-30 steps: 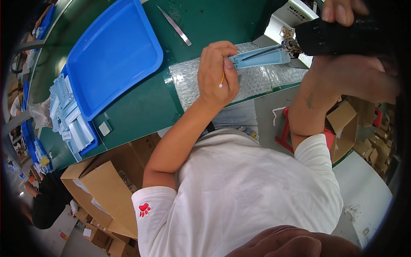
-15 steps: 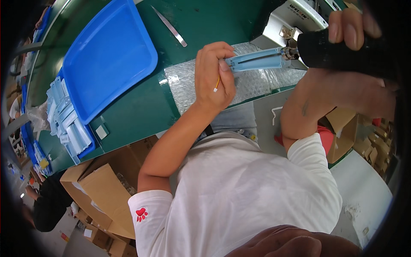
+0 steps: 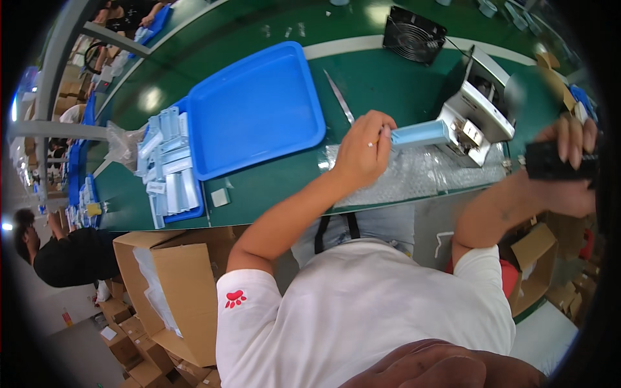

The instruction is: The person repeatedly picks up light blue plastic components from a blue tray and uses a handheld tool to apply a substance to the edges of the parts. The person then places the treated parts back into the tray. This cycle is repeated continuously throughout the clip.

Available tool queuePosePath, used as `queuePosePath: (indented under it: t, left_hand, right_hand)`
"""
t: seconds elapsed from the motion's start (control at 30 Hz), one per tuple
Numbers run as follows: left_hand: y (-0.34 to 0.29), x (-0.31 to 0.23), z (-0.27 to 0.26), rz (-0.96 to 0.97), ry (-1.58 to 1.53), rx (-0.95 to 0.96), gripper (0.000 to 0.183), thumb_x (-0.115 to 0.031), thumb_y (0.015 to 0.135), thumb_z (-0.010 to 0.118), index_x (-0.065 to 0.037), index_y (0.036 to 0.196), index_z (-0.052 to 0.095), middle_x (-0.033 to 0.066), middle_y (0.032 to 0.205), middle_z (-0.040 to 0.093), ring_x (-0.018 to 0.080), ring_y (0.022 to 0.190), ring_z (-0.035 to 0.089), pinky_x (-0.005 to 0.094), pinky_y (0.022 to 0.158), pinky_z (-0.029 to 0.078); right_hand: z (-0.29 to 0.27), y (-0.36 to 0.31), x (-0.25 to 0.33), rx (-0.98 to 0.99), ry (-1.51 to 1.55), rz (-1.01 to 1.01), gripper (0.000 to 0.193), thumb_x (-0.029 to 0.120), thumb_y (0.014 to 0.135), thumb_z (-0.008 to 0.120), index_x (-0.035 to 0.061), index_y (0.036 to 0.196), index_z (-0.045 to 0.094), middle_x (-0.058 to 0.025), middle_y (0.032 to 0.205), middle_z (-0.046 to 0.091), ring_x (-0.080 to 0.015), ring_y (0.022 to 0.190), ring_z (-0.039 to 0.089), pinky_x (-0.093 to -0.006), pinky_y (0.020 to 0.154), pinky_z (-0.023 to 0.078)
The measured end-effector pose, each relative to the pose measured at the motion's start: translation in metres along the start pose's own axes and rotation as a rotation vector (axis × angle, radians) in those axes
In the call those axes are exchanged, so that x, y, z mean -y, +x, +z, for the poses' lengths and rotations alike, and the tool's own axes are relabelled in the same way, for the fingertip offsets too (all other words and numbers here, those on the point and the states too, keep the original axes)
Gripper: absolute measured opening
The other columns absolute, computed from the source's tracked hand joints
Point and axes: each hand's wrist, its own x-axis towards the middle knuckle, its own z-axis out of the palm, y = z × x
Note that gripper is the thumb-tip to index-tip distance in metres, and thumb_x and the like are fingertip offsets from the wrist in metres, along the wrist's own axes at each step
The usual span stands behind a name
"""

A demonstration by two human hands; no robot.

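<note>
My left hand [image 3: 363,154] is closed on one end of a long, light blue plastic housing [image 3: 422,134]. The housing's other end reaches to the front of a silver metal screw feeder [image 3: 480,107]; whether they touch I cannot tell. Off to the right, my right hand [image 3: 570,145] grips a black electric screwdriver [image 3: 544,161], somewhat blurred. Its metal tip points left, apart from the housing. Beneath my left hand and the housing lies a sheet of bubble wrap [image 3: 414,178].
Left of my hands sits a blue tray [image 3: 255,116], beside a second tray of light blue housings [image 3: 169,155]. Metal tweezers [image 3: 338,96] lie behind my left hand. A black fan [image 3: 414,35] stands at the back. Below the table edge is an open cardboard box [image 3: 184,291].
The screwdriver has come away from the housing and moved right. My left hand still holds the housing, now turned so its side faces up. My view has shifted, showing more of the table's far side.
</note>
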Motion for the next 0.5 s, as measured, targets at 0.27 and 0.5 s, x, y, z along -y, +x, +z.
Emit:
queuePosePath:
  t: [0.27, 0.5]
  left_hand:
    - [0.15, 0.149, -0.166, 0.108, 0.566, -0.419, 0.018, -0.015, 0.101, 0.051, -0.003, 0.101, 0.063, 0.0191, 0.098, 0.065, 0.0411, 0.089, 0.063, 0.051, 0.079, 0.05]
    - [0.205, 0.281, -0.264, -0.264, 1.112, -0.52, 0.026, -0.026, 0.103, 0.054, -0.004, 0.113, 0.062, 0.0191, 0.115, 0.063, 0.0431, 0.102, 0.063, 0.0531, 0.083, 0.055]
  right_hand:
    - [0.0, -0.017, -0.033, -0.119, -0.481, 0.033, 0.086, 0.066, 0.095, 0.05, -0.0045, 0.143, 0.042, -0.0151, 0.096, 0.051, -0.0165, 0.068, 0.053, -0.029, 0.059, 0.044]
    - [0.022, -0.008, -0.106, -0.238, -0.696, 0.001, 0.082, 0.048, 0.101, 0.058, -0.0033, 0.156, 0.026, -0.0124, 0.095, 0.052, -0.0169, 0.069, 0.052, -0.0317, 0.061, 0.045]
